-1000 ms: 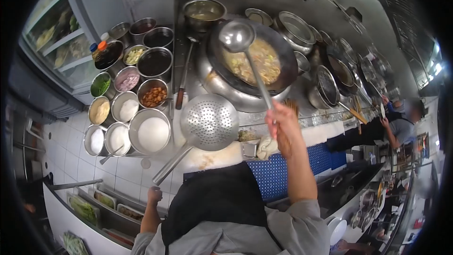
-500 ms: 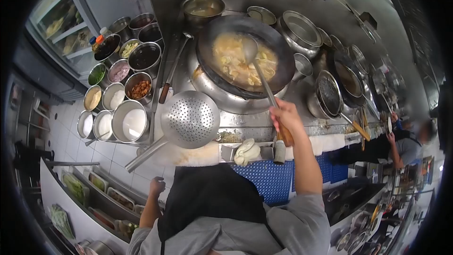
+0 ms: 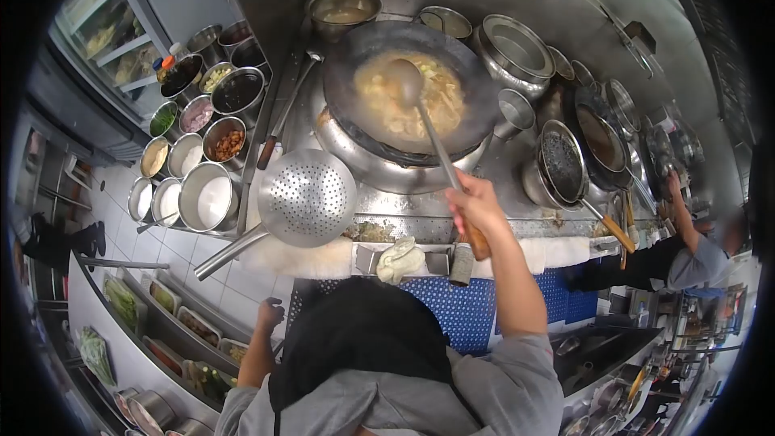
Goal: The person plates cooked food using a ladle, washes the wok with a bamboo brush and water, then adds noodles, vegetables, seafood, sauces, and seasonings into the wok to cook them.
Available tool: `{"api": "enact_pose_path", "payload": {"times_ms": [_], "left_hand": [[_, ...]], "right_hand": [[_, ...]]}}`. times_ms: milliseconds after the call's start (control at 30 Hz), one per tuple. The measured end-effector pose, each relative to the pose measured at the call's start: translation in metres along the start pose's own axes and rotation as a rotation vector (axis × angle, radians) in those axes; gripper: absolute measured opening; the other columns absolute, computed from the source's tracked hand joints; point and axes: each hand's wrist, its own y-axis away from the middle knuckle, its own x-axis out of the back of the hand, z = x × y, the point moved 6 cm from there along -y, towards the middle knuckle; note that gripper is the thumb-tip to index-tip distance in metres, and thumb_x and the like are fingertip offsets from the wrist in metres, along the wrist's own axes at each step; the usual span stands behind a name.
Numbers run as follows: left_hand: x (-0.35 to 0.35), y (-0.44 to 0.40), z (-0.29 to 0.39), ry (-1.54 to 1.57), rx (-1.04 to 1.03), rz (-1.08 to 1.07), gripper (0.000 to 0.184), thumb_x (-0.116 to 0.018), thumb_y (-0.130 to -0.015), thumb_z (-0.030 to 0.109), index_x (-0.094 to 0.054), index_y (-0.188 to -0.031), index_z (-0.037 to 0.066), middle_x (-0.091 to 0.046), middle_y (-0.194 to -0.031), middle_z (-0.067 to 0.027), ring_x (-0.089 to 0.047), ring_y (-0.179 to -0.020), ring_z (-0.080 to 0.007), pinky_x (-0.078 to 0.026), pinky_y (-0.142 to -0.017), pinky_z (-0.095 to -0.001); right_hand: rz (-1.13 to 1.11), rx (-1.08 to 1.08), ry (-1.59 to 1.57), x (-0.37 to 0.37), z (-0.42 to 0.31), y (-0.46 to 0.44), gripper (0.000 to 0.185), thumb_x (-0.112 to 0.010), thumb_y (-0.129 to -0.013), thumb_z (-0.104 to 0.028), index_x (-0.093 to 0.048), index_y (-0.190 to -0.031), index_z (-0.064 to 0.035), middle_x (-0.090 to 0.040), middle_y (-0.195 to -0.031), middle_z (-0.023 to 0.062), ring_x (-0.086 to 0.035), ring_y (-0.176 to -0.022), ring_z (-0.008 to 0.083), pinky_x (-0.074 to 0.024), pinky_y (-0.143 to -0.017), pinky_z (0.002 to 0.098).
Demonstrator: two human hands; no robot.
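My right hand [image 3: 476, 206] is closed round the wooden-ended handle of a ladle [image 3: 440, 141]. The ladle's bowl dips into a steaming yellowish soup with pale chunks [image 3: 440, 97], inside a big black wok [image 3: 335, 81] on a round metal burner. Low at my left side hangs my left hand [image 3: 270, 315], its fingers loosely bent and nothing seen in them, near the trays of vegetables. A perforated strainer [image 3: 307, 198] rests at the counter's front edge, left of the ladle handle.
Metal pots of seasonings [image 3: 210, 198] crowd the left side. A long wooden-handled utensil [image 3: 286, 109] lies left of the wok. A folded cloth [image 3: 400, 260] sits on the front ledge. To the right stand a fine-mesh strainer [image 3: 561, 163] over a pot and, farther off, another person [image 3: 694, 254].
The ladle's bowl has shifted left and slightly farther back in the wok, my right hand moving left with it. The view has shifted a little. The other person's arm has risen.
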Motion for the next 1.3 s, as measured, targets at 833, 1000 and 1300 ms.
{"api": "enact_pose_path", "payload": {"times_ms": [833, 1000, 1300], "left_hand": [[0.013, 0.014, -0.004, -0.139, -0.031, -0.062, 0.034, -0.062, -0.074, 0.000, -0.064, -0.108, -0.005, -0.066, -0.066, -0.0158, -0.065, -0.052, -0.0224, -0.051, -0.045, -0.0336], [0.017, -0.006, 0.016, -0.032, -0.013, -0.063, 0.033, -0.061, -0.074, -0.001, -0.064, -0.106, -0.005, -0.065, -0.069, -0.0162, -0.065, -0.053, -0.0223, -0.051, -0.044, -0.0328], [0.023, -0.018, 0.039, -0.017, -0.056, -0.001, 0.036, -0.057, -0.073, -0.002, -0.062, -0.109, -0.004, -0.063, -0.066, -0.0142, -0.062, -0.050, -0.0215, -0.049, -0.043, -0.0330]], "right_hand": [[0.131, 0.201, 0.214, 0.002, -0.001, -0.045, 0.057, -0.058, -0.089, -0.001, -0.048, -0.145, -0.0063, -0.051, -0.060, 0.0028, -0.050, -0.041, 0.0102, -0.0385, -0.035, 0.0294], [0.161, 0.370, 0.584, 0.017, -0.004, -0.015, 0.059, -0.063, -0.086, -0.006, -0.048, -0.143, -0.0038, -0.065, -0.075, 0.0205, -0.064, -0.056, 0.0285, -0.0496, -0.051, 0.0416], [0.523, 0.328, 1.030, 0.117, -0.020, 0.000, 0.061, -0.063, -0.086, -0.013, -0.046, -0.144, -0.0056, -0.066, -0.105, 0.0288, -0.064, -0.101, 0.0465, -0.0492, -0.091, 0.0537]]}}
